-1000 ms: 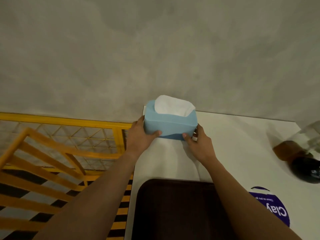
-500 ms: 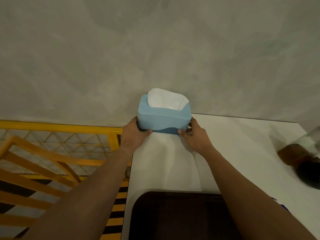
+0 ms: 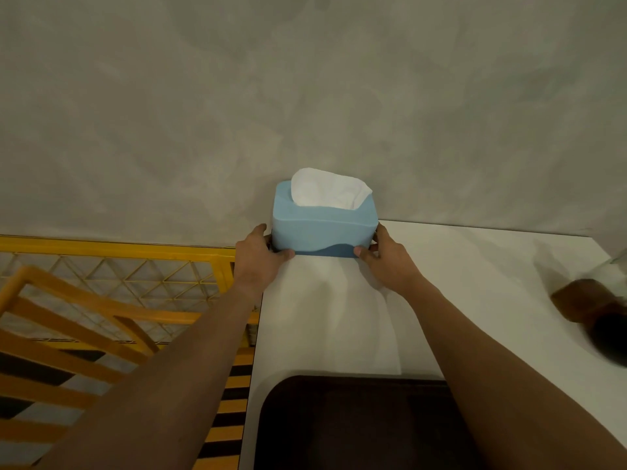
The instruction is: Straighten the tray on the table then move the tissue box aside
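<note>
Now, tissue box [image 3: 324,228] clasped between left hand [image 3: 259,257] and right hand [image 3: 386,257], table's [image 3: 475,300] far corner

The dark tray [image 3: 356,425] is cut off by the bottom edge, its right side hidden under a forearm. At the right edge a brown object [image 3: 590,307] on the bench [image 3: 475,283] is blurred and cropped, unidentifiable.
</note>
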Motion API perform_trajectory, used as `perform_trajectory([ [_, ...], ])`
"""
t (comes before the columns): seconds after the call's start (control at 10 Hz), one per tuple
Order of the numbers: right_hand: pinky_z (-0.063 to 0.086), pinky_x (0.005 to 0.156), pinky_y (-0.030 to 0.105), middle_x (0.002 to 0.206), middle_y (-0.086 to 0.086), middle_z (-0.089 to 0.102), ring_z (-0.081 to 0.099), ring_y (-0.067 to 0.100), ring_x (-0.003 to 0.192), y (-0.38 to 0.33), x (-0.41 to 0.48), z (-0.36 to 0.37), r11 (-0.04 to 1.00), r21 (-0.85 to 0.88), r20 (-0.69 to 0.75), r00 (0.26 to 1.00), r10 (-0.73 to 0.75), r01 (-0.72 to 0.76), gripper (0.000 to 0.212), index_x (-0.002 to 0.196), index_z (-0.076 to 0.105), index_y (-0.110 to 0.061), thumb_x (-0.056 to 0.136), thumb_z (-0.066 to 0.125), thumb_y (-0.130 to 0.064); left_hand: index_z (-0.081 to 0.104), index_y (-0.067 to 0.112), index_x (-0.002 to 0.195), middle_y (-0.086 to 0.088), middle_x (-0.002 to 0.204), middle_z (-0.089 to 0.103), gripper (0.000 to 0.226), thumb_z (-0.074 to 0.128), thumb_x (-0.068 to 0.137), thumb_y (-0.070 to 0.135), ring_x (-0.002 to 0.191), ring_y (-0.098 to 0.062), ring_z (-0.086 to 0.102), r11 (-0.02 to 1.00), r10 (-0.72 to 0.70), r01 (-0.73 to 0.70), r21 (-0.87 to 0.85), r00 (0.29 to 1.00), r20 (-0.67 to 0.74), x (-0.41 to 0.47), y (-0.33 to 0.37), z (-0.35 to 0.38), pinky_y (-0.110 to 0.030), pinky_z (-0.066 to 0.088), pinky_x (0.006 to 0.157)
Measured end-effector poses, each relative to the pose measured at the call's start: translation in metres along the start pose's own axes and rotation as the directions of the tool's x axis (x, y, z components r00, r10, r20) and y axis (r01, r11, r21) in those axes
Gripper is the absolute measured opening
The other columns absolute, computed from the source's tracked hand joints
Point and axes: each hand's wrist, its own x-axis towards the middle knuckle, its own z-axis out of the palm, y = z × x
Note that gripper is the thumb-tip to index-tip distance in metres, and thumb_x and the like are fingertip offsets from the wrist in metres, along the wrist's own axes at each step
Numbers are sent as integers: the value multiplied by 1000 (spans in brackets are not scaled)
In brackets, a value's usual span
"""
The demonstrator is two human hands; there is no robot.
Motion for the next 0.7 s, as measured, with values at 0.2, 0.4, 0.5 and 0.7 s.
perform_trajectory([
  [0.2, 39, 81, 28, 132, 5, 62, 61, 27, 112, 3, -2, 3, 1000, 3, -14, 1000, -22, 22, 61, 150, 29, -19, 99, 57, -37, 41, 2, 147, -14, 132, 65, 88, 85, 76, 30, 123, -30, 59, 1000, -25, 25, -3, 1000, 12, -1, 0, -1, -34, 45, 99],
  [0.4, 39, 81, 28, 131, 6, 62, 61, 27, 112, 1, -1, 4, 1000, 19, -7, 1000, -15, 15, 61, 151, 27, -20, 100, 56, -35, 46, 1, 142, -15, 130, 66, 80, 84, 77, 28, 119, -32, 62, 1000, -26, 25, 18, 1000, 15, 0, 0, 0, -30, 46, 90],
  [0.5, 40, 84, 29, 132, 7, 61, 60, 29, 114, 1, 0, 4, 1000, 30, 15, 1000, -5, 5, 61, 152, 26, -19, 100, 55, -33, 48, 2, 138, -14, 129, 67, 74, 83, 78, 28, 117, -34, 63, 1000, -10, 10, 19, 1000, 9, 1, -2, 2, -35, 48, 91],
  [0.7, 36, 90, 30, 145, 11, 51, 52, 34, 127, -14, -10, -11, 999, -46, 40, 999, 11, -9, 82, 157, 15, -17, 94, 65, -37, 6, 20, 159, -7, 161, 32, 121, 87, 72, 39, 141, -31, 39, 994, -106, 111, -1, 952, 288, -3, 6, -22, -47, 42, 108],
])
